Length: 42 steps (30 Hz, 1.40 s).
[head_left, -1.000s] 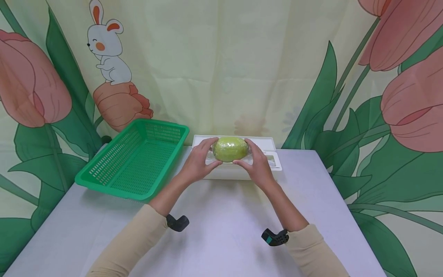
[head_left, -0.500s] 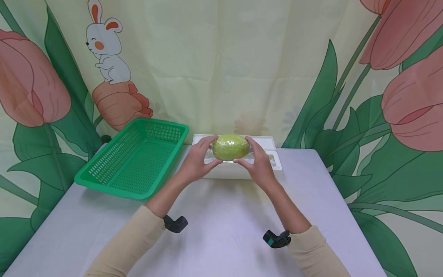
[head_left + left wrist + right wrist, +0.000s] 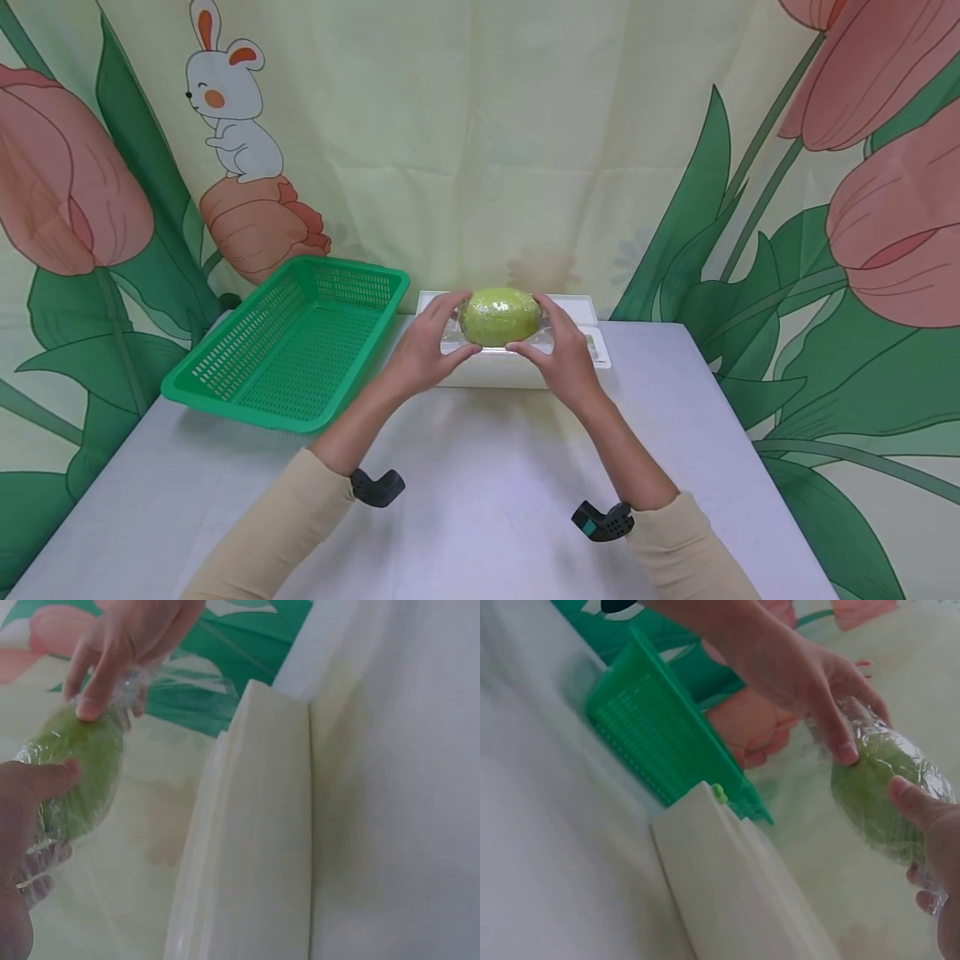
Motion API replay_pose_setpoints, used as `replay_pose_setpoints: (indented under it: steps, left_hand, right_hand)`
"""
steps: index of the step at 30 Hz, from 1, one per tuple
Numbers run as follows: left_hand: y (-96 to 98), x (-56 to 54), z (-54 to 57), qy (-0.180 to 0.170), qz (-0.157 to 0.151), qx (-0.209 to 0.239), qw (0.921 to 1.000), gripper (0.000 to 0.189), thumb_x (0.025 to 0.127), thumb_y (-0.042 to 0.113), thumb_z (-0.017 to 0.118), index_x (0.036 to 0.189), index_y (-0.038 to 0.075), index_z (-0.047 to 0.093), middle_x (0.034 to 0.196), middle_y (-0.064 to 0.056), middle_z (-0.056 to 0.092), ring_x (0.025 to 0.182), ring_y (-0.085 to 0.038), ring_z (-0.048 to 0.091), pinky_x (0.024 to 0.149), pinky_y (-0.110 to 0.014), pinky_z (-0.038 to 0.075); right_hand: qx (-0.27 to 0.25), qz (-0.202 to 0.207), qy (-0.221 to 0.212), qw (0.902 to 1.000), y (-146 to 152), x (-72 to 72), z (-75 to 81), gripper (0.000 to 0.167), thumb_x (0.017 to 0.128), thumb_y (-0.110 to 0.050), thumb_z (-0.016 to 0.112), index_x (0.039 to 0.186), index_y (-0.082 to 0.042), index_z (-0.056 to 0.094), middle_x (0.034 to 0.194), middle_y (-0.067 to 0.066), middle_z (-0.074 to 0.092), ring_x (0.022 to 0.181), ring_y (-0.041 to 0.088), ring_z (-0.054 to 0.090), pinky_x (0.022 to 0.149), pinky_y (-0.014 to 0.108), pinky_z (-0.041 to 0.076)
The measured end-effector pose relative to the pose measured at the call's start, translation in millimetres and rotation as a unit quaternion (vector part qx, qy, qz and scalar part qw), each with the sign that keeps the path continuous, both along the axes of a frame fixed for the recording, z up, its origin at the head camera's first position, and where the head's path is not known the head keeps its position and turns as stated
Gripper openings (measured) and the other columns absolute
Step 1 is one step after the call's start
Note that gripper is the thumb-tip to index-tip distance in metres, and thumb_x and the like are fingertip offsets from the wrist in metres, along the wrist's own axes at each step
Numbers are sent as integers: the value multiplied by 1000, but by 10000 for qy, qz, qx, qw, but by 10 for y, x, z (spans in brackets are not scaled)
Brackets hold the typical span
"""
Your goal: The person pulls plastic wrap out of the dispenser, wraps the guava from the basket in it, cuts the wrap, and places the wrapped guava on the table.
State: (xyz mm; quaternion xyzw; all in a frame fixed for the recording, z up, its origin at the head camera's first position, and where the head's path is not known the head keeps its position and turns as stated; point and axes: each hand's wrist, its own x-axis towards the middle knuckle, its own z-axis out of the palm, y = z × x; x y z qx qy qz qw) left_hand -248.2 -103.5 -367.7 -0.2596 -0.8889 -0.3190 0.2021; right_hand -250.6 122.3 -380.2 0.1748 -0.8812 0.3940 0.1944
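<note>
Both hands hold a rounded green fruit [image 3: 500, 317] wrapped in shiny cling film, one hand at each end. My left hand [image 3: 425, 348] grips its left end, thumb on the near side and fingers behind. On the right end, my right hand [image 3: 558, 354] grips it the same way. Crumpled film [image 3: 855, 712] bunches out at the fruit's ends under the fingers, as the right wrist view shows. The fruit is held up above a long white box [image 3: 491, 377], whose raised lid [image 3: 573, 308] stands at the back; the hands and fruit hide much of the box's top.
A green plastic basket [image 3: 281, 417] with slotted sides stands at the left of the white-covered table [image 3: 480, 500], its right side near the box. Behind the table hangs a curtain [image 3: 525, 167] printed with tulips and a rabbit. A small green piece [image 3: 718, 793] shows at the box's end.
The fruit has risen very slightly in the head view, with both hands keeping their grip. Box and basket have stayed put.
</note>
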Motion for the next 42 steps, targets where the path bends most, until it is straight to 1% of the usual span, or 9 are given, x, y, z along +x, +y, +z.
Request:
replay_pose_setpoints:
  steps: [6,11,19,27,36,42]
  left_hand:
    - [4,27,36,31,-8,-8,10000,74,80,23,79,142,13,40,139,-8,49,122,-25,54,98,-41,52]
    - [1,52,55,175,-49,24,9998,74,80,23,80,141,12,40,138,-8,50,120,-24,55,98,-41,52]
    - [-1,90,104,393,-105,84,9991,73,79,22,80,140,11,42,137,-9,51,122,-25,55,98,-42,52]
    - [-5,127,167,614,-190,162,9978,74,78,21,81,140,10,43,137,-10,51,117,-25,57,95,-41,53]
    - [-5,160,242,688,-205,152,9973,75,78,20,81,141,11,42,139,-9,50,120,-24,55,98,-41,52]
    - [0,201,294,709,-187,178,9972,76,78,21,81,142,11,41,139,-9,49,121,-24,55,97,-41,53]
  right_hand:
    - [-33,-11,45,10000,2,29,34,84,76,-32,81,146,-11,38,145,9,49,136,28,45,109,49,41]
    - [-48,22,136,9999,4,54,69,85,75,-31,81,145,-12,38,144,9,50,135,27,46,109,48,42]
    - [-133,133,395,9990,15,99,125,84,74,-28,82,144,-10,39,142,9,51,133,26,48,108,46,43]
    - [-177,183,535,9982,19,122,182,84,74,-27,83,144,-10,40,140,10,52,131,26,49,107,46,45]
    - [-268,216,796,9962,32,163,256,83,72,-25,84,142,-8,42,136,11,55,128,26,52,103,47,47]
    - [-332,235,912,9950,38,200,310,84,71,-25,85,142,-9,43,137,10,55,128,25,52,105,47,46]
